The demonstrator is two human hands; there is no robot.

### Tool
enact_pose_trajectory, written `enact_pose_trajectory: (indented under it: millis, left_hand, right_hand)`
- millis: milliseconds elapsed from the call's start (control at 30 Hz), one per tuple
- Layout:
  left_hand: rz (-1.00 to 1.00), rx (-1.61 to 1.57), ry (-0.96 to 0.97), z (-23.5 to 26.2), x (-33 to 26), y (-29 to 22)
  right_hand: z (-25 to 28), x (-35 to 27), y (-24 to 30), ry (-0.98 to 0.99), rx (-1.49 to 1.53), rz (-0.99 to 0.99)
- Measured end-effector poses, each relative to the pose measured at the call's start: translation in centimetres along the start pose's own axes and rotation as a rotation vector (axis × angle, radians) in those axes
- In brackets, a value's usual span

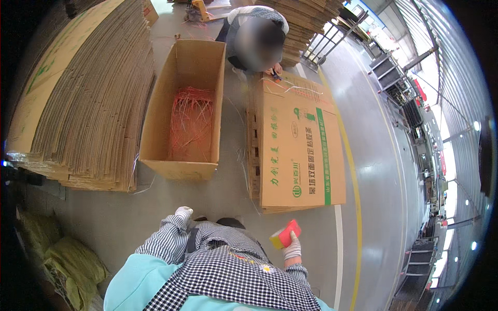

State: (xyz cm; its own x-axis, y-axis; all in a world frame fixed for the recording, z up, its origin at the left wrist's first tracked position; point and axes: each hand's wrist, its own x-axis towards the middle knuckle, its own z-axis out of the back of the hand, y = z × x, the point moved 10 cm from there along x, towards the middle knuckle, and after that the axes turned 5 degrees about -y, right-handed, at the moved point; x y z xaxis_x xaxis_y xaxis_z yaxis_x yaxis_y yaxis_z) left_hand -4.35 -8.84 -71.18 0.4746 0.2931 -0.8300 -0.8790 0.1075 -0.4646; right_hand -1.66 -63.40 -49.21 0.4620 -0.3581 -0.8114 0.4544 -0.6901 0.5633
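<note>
My right hand point(292, 250), in a pale glove, grips a small red-and-yellow block point(286, 234) in front of my body, over the floor. Its exact kind is unclear. My left hand point(184, 212), also gloved, is curled into a fist at my left side, and I see nothing in it. Ahead of me lies a stack of flat cartons point(306, 150) with green print, resting on a wooden pallet point(253, 155). At the stack's far end, a co-worker point(257, 41) bends over it, one hand on a small dark tool point(276, 78) beside loose white straps point(306, 89).
An open cardboard box point(179, 168) holding tangled red and white strapping point(192, 119) stands ahead, left of the pallet. Further left rises a tall stack of folded cardboard point(93, 98). Green woven sacks point(72, 264) lie at lower left. A yellow floor line point(355, 207) runs along the right.
</note>
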Motion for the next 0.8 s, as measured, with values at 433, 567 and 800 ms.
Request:
enact_pose_trajectory:
  millis: [433, 567, 800]
  left_hand:
    - [0.009, -0.095, 0.174, -21.6, -0.2, -14.0]
    - [-0.091, 0.038, 0.269, -33.4, 1.1, -16.9]
    - [-0.367, 0.374, 0.115, -41.0, 12.1, -13.5]
  right_hand:
    - [10.7, 10.1, 3.6, -0.076, 0.093, -0.135]
    - [17.5, 14.0, 3.4, -0.210, 0.057, -0.172]
    - [16.0, 18.6, 2.0, 0.006, 0.042, -0.197]
